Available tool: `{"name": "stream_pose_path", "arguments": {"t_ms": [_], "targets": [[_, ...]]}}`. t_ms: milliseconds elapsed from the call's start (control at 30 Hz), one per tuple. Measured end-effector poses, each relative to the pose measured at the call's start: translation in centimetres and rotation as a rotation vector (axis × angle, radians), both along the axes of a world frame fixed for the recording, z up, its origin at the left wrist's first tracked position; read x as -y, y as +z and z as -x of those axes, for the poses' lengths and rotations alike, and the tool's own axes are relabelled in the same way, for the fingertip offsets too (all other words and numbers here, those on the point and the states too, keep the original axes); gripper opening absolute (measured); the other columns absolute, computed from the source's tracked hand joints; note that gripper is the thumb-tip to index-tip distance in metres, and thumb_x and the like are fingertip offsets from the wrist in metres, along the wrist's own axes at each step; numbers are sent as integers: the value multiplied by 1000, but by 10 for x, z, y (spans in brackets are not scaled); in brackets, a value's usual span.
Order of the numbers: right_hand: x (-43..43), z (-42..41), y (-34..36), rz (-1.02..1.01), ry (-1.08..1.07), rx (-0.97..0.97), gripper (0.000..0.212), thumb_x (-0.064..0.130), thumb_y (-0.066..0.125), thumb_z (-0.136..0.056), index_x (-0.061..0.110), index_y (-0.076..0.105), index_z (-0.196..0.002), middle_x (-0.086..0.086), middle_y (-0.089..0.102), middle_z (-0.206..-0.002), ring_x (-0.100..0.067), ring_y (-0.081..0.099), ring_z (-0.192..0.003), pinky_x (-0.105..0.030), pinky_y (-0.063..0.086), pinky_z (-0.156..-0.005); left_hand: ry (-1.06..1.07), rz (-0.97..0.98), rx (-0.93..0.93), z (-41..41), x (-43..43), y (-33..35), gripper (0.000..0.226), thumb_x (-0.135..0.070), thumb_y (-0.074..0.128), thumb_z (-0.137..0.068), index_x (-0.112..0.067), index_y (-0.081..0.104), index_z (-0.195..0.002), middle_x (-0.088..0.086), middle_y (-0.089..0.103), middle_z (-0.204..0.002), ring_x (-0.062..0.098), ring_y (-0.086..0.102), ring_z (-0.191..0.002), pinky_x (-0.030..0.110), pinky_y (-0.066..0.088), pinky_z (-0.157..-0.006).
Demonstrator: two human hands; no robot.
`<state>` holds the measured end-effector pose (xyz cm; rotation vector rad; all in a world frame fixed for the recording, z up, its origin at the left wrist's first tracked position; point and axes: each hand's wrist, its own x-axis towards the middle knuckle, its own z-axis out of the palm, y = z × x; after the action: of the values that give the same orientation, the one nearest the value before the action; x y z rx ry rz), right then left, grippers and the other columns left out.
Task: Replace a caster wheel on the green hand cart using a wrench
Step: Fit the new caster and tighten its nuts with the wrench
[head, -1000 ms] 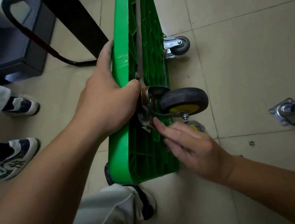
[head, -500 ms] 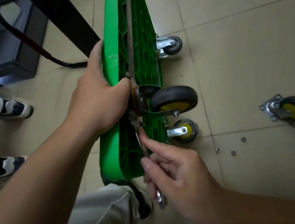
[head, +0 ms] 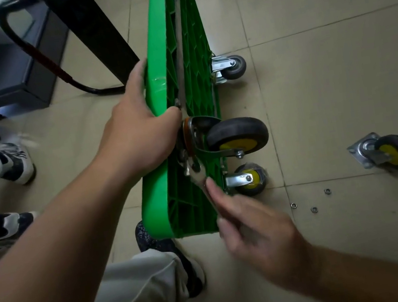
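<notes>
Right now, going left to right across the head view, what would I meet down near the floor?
White sneaker → left hand gripping the green cart → mounted caster wheel → washers → loose caster wheel.

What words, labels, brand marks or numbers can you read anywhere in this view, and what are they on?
No text can be read in this view.
Sneaker at the left: a dark mark on its side, too blurred to read.
Green cart, wrench, mounted caster, loose caster on the floor: no lettering shows.
</notes>
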<state>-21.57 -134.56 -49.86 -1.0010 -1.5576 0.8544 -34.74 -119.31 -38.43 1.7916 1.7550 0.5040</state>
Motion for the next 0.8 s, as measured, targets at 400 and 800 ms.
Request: {"name": "stream_pose_path", "arguments": {"t_ms": [400,800], "targets": [[-69,-14,-55,-61,171,91,50,4,48,-103,1,29,-150,-12,54,-89,-27,56,-76,-36,52,-74,-10,-4,-25,0,1,0,84,-32,63,-82,-54,22,-153,-9,68,-104,21,71,-78,51,60,-78],[3,22,27,451,104,-291,56,11,48,-105,44,38,-149,8,55,-68,-16,55,-55,-29,51,-56,44,-9,8,-5,4,-1,87,-38,58,-72,-57,23,-149,-11,63,-112,19,70,-91,49,58,-86]]}}
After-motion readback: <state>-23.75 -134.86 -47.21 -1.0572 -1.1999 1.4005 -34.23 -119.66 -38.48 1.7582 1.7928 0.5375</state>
